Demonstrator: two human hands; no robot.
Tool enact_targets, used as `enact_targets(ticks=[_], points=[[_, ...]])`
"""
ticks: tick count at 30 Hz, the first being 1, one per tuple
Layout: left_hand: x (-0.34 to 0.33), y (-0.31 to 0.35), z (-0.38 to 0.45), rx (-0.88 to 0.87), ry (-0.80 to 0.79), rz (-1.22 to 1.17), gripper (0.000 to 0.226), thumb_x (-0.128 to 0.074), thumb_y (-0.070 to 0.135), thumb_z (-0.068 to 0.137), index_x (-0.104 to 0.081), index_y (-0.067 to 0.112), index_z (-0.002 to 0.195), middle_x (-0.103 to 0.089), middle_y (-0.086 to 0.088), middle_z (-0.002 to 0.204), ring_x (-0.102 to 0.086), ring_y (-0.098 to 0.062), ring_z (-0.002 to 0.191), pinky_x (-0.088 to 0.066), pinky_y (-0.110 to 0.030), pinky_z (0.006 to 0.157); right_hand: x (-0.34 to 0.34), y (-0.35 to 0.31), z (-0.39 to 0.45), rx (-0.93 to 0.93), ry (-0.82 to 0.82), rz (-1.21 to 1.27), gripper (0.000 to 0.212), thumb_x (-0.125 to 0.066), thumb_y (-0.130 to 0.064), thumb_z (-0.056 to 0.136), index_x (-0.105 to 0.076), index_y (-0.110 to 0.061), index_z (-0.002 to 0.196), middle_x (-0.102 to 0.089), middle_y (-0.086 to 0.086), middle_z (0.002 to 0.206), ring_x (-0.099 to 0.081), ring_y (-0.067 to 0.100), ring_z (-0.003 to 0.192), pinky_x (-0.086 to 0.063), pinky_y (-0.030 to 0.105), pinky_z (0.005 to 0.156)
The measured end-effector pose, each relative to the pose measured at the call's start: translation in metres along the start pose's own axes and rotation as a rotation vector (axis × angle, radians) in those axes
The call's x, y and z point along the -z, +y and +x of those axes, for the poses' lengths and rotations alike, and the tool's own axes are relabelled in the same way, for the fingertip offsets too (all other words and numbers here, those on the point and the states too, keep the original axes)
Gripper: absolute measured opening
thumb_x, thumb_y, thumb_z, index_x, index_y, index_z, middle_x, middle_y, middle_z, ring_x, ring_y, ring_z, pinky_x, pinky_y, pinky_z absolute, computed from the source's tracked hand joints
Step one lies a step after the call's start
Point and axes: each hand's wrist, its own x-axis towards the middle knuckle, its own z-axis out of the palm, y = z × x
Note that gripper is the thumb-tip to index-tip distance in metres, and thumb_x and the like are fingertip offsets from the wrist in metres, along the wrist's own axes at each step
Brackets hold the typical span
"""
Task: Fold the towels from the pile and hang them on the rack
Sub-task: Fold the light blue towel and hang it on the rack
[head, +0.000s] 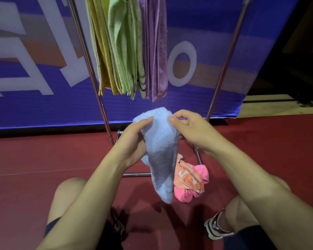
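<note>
Blue towel (161, 150): held up at frame centre, its lower end hanging toward 6 o'clock.
Left hand (134, 139): clasped round the towel's left side.
Right hand (190, 129): upper edge pinched at 12 o'clock.
Pile (192, 181): orange and pink towels, left on the red floor (34, 159) at 5 o'clock.
Rack (90, 69): yellow, green and purple towels hung at 12 o'clock.

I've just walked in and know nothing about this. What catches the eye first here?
Front and centre, the left hand and right hand grip a pale blue towel that dangles between them. Above it, yellow towels, green towels and purple towels hang in a tight row on the metal rack. Low down, a pink towel and an orange patterned towel lie bunched on the red floor.
</note>
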Motion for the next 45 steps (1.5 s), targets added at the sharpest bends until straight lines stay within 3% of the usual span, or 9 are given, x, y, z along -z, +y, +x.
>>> enact_targets(ticks=[7,10,17,21,24,28,33,39,45], points=[[-0.001,0.003,-0.004,-0.025,-0.080,0.079,0.045,-0.052,0.021,0.102,-0.058,-0.002,0.140,-0.062,-0.026,0.138,-0.061,-0.036,0.130,-0.053,-0.040,0.103,-0.003,0.002,-0.008,0.078,-0.003,0.156,0.016,-0.065,-0.039,0.099,-0.065,-0.023,0.100,-0.079,0.014,0.093,-0.072,0.035,0.084,-0.055,0.054,0.083],[0.001,0.003,-0.003,-0.033,-0.061,0.072,0.045,-0.055,0.020,0.101,-0.056,-0.003,0.140,-0.057,-0.031,0.141,-0.056,-0.042,0.134,-0.049,-0.046,0.108,-0.002,-0.004,-0.008,0.050,-0.088,0.247,0.011,-0.066,-0.029,0.100,-0.074,-0.021,0.099,-0.074,0.013,0.097,-0.070,0.026,0.095,-0.055,0.043,0.091],[-0.005,0.005,-0.004,-0.081,-0.033,0.098,0.039,-0.048,0.019,0.107,-0.058,0.001,0.140,-0.065,-0.021,0.137,-0.060,-0.032,0.132,-0.044,-0.046,0.113,0.003,-0.007,-0.002,0.111,0.035,0.088,0.018,-0.064,-0.027,0.101,-0.075,-0.018,0.090,-0.074,0.003,0.082,-0.066,0.015,0.083,-0.057,0.049,0.092],[-0.001,0.009,-0.003,-0.022,0.168,0.285,0.032,-0.058,0.031,0.104,-0.072,0.005,0.114,-0.077,-0.009,0.106,-0.073,-0.020,0.102,-0.055,-0.036,0.091,0.010,-0.010,0.000,0.220,0.132,-0.119,0.018,-0.067,-0.035,0.097,-0.075,-0.019,0.091,-0.078,0.003,0.088,-0.073,0.021,0.083,-0.058,0.049,0.088],[0.007,0.006,-0.001,-0.064,0.275,0.377,0.029,-0.065,0.035,0.100,-0.065,0.006,0.094,-0.057,-0.008,0.078,-0.056,-0.023,0.078,-0.049,-0.037,0.076,0.010,-0.008,0.003,0.246,0.163,-0.280,0.019,-0.069,-0.037,0.094,-0.074,-0.020,0.089,-0.076,-0.002,0.081,-0.073,0.022,0.079,-0.058,0.045,0.082],[0.004,0.011,0.000,-0.113,0.293,0.398,0.026,-0.064,0.034,0.100,-0.072,0.010,0.101,-0.060,-0.003,0.075,-0.057,-0.013,0.065,-0.053,-0.028,0.065,0.007,-0.006,0.007,0.218,0.240,-0.251,0.013,-0.071,-0.030,0.095,-0.068,-0.018,0.096,-0.072,-0.003,0.070,-0.061,0.012,0.061,-0.053,0.034,0.070],[0.000,0.012,0.000,-0.210,0.401,0.513,0.054,-0.079,0.033,0.089,-0.048,0.014,0.128,-0.078,-0.005,0.090,-0.075,-0.017,0.083,-0.063,-0.037,0.081,0.010,-0.007,0.002,0.246,0.197,-0.059,0.018,-0.068,-0.022,0.096,-0.058,-0.026,0.111,-0.067,0.001,0.066,-0.049,0.013,0.055,-0.044,0.030,0.059],[-0.005,0.015,-0.008,-0.121,-0.098,0.796,0.056,-0.071,0.017,0.097,-0.043,0.037,0.141,-0.071,-0.019,0.099,-0.067,-0.019,0.090,-0.060,-0.044,0.093,0.014,-0.004,0.003,0.057,0.184,0.136,0.022,-0.062,-0.009,0.099,-0.078,-0.023,0.101,-0.078,-0.005,0.094,-0.072,0.014,0.090,-0.060,0.045,0.087],[-0.011,0.015,0.000,-0.212,0.066,0.580,0.027,-0.063,0.010,0.101,-0.065,0.017,0.127,-0.065,-0.016,0.083,-0.063,-0.020,0.079,-0.058,-0.038,0.078,0.027,-0.002,-0.004,0.000,-0.039,0.225,0.031,-0.069,-0.018,0.098,-0.068,-0.029,0.127,-0.077,0.007,0.095,-0.069,0.016,0.084,-0.055,0.030,0.078]])
